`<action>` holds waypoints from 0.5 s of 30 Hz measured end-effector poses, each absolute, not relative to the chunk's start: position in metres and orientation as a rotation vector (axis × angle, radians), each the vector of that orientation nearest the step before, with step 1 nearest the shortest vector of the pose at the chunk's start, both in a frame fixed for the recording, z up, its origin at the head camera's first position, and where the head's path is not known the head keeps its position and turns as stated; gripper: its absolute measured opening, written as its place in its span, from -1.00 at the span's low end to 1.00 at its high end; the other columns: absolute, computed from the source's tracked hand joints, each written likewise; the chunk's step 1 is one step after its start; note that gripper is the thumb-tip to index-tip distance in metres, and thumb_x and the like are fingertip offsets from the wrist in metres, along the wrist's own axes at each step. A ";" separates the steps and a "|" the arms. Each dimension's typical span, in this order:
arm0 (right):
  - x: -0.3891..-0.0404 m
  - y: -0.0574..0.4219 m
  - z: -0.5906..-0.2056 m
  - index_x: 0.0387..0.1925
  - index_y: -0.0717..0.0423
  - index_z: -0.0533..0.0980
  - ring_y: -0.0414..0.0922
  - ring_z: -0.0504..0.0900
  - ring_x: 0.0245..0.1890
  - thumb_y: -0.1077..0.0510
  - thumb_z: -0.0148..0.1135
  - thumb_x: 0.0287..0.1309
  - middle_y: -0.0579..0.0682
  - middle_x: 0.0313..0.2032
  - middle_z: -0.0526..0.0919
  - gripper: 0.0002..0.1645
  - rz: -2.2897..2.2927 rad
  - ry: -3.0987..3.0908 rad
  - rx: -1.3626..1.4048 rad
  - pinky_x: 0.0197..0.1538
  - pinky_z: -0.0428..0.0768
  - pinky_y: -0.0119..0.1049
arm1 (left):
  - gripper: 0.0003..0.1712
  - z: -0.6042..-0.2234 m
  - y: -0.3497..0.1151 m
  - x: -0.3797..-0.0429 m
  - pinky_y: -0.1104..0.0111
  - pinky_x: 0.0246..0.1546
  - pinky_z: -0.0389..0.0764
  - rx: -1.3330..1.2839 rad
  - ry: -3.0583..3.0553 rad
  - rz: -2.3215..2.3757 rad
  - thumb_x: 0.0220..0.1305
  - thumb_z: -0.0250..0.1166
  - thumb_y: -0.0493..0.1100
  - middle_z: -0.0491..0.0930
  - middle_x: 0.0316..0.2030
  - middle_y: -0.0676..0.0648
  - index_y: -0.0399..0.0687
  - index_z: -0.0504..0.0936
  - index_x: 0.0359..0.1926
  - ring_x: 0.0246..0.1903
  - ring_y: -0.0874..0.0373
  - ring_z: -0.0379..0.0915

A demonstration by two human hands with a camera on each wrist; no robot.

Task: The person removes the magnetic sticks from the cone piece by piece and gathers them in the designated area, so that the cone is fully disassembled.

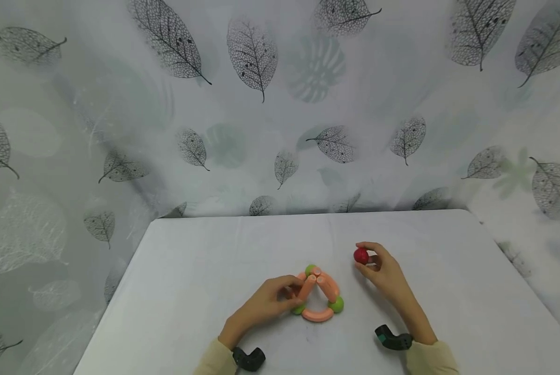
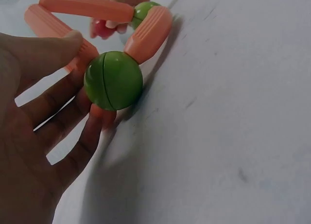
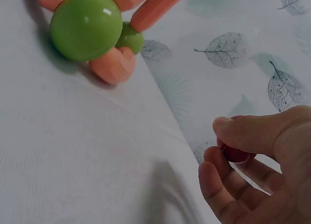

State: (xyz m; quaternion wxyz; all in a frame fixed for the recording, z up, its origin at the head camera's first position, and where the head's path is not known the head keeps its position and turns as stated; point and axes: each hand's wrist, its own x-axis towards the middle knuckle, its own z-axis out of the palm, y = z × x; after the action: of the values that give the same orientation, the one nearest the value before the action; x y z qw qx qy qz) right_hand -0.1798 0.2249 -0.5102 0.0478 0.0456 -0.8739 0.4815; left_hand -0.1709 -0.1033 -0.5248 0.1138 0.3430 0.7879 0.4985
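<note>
My left hand (image 1: pixel 267 302) grips an orange rod (image 1: pixel 306 289) on the left of a toy structure made of orange rods and green balls. Curved rods (image 1: pixel 317 316) and green balls (image 1: pixel 336 304) make a ring on the table, while straight rods lean inward and their tops come close together. In the left wrist view, the thumb lies on that rod, just behind a green ball (image 2: pixel 114 80). To the right of the structure, my right hand (image 1: pixel 385 273) pinches a small red ball (image 1: pixel 360 255) between thumb and fingers. The right wrist view shows the red ball (image 3: pixel 238 153) partly hidden by the thumb.
A white-covered table (image 1: pixel 205 250) lies under both hands. Behind it and at the sides hang pale sheets with a leaf print (image 1: pixel 252 156). Black curved devices (image 1: pixel 249 359) are at both wrists.
</note>
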 end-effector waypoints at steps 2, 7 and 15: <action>-0.181 0.224 -0.516 0.29 0.11 0.48 -0.13 0.66 -0.11 0.24 0.44 0.26 0.21 0.17 0.62 -0.41 1.422 -2.680 0.120 -0.16 0.63 -0.47 | -0.62 -0.525 -0.107 -0.171 0.35 0.04 0.67 1.019 2.305 1.459 0.39 0.40 -0.10 0.73 0.01 -0.01 0.04 0.64 0.19 -0.07 0.33 0.60; -0.183 0.222 -0.525 0.23 0.05 0.53 -0.04 0.62 -0.12 0.13 0.47 0.26 0.16 -0.03 0.70 -0.46 1.258 -2.738 0.081 -0.14 0.57 -0.40 | -0.59 -0.523 -0.113 -0.173 0.34 0.07 0.67 1.037 2.295 1.445 0.37 0.43 -0.10 0.73 0.03 0.01 0.07 0.62 0.20 -0.03 0.33 0.60; -0.185 0.224 -0.536 0.18 0.08 0.61 -0.11 0.47 -0.26 0.14 0.53 0.19 0.07 -0.16 0.66 -0.48 1.111 -2.732 0.105 -0.25 0.43 -0.36 | -0.52 -0.523 -0.113 -0.176 0.32 0.03 0.68 1.132 2.334 1.405 0.31 0.47 -0.20 0.73 0.01 -0.04 -0.03 0.59 0.22 0.00 0.26 0.62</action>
State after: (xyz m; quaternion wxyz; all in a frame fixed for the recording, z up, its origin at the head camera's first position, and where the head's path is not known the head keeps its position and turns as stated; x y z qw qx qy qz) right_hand -0.1848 0.2235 -0.5359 0.0952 0.0356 -0.9215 0.3748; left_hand -0.1760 -0.1128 -0.5226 0.0956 0.3820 0.7875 0.4741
